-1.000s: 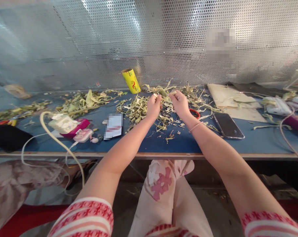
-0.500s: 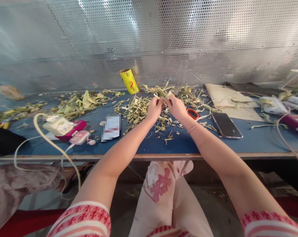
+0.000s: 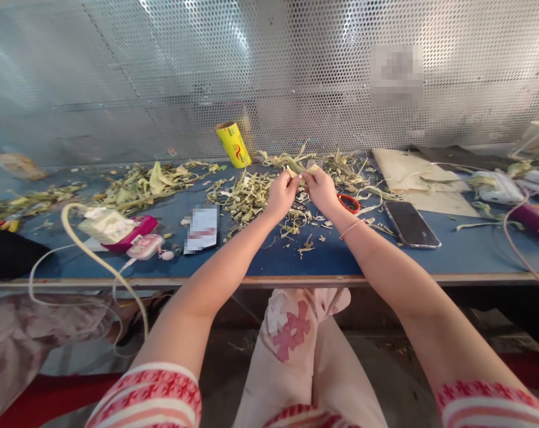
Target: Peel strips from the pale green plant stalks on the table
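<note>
My left hand (image 3: 284,193) and my right hand (image 3: 319,189) meet above the blue table, fingers closed on a pale green plant piece (image 3: 300,169) between them. Dried plant pieces (image 3: 247,199) lie in a heap just left of my hands, with more strips behind and to the right. Red-handled scissors (image 3: 350,203), partly hidden, rest beside my right wrist. Small scraps (image 3: 307,245) are scattered in front of the hands.
A yellow tube (image 3: 234,145) stands at the back. One phone (image 3: 201,230) lies left, another (image 3: 411,224) right. Further left are a leaf pile (image 3: 147,185) and a magenta power strip (image 3: 131,233) with cables. Cardboard (image 3: 416,178) lies back right. A person's leg (image 3: 37,339) shows lower left.
My hands have shifted slightly to the right, and the plant piece between them is held at a different angle. The things on the table look the same.
</note>
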`<state>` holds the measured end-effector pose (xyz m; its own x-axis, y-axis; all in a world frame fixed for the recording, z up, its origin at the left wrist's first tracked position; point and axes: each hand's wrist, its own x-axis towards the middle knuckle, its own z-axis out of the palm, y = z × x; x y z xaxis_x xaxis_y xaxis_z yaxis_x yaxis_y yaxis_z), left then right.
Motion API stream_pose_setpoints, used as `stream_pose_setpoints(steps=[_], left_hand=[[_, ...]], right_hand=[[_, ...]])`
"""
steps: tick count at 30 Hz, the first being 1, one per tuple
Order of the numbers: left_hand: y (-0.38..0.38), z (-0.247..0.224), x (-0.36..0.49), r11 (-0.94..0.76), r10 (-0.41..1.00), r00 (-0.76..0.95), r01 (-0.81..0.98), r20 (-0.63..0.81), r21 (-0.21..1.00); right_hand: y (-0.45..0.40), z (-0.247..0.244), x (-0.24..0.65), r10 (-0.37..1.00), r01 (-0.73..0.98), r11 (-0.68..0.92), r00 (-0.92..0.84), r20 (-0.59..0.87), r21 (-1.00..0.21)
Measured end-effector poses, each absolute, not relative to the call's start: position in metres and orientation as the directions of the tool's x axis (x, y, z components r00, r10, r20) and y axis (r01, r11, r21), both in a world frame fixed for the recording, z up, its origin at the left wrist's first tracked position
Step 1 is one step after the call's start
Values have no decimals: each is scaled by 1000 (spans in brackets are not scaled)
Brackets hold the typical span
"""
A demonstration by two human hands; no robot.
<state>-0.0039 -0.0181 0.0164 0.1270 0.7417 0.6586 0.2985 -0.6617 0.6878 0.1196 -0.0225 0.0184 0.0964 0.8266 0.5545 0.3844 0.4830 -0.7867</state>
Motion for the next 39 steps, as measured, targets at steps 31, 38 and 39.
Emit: stream_pose_setpoints(steps=[31,38,39], left_hand=[[-9,7,1,-594,804,109,103,585,798],[-4,9,2,-449,882,139,-42,450,893],[-4,10,2,-430,890,137,-57,434,901]], right_hand=[[-30,29,120,849,299,470,107,518,-831],[-26,29,124,871,271,467,27,491,-842],[-26,29,124,871,266,469,20,491,-842]])
